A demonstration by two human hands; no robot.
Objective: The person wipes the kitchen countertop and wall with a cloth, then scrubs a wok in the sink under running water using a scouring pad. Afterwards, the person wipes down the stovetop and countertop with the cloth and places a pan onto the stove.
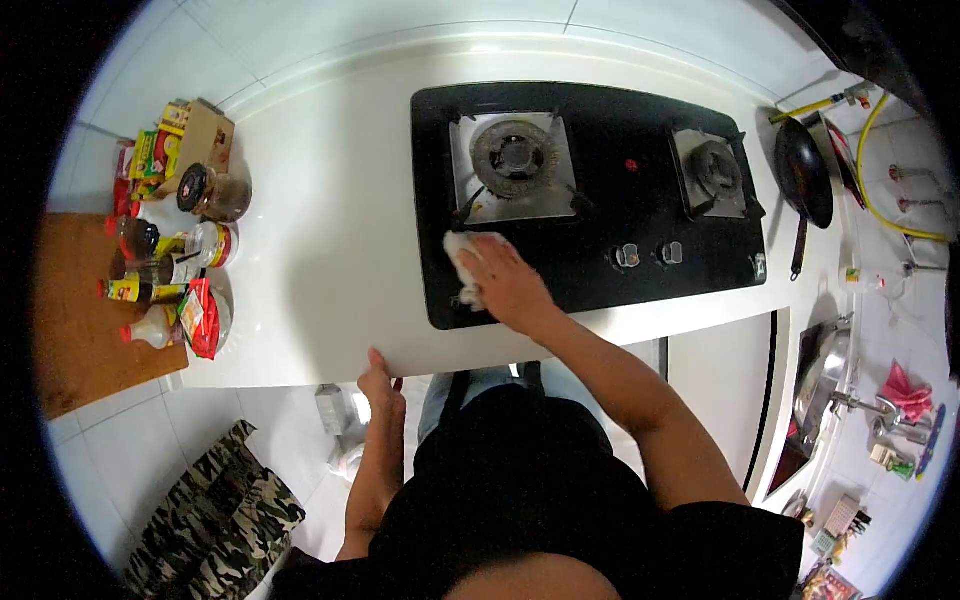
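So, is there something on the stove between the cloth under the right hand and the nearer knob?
Apart from the right hand itself, nothing visible stands on the stove between the cloth and the nearer knob; the large burner is off to one side.

Near the hob's (600,130) front left corner, your right hand (505,288) hides some part of the white cloth (457,250).

Hob (560,275): black, smooth, glossy as glass (it throws back light)
Burner plate (545,205): silvery metal, dull sheen
Wad (458,252): white, soft-looking, crumpled, matt (cloth or paper, I cannot tell)
Countertop (330,200): white, smooth, lightly glossy
Pan (803,172): dark, metal-looking, shiny inside
Board (90,340): brown, wood-like, matt
Carton (207,138): brown cardboard, matt
Hose (865,160): yellow, smooth, rubbery or plastic
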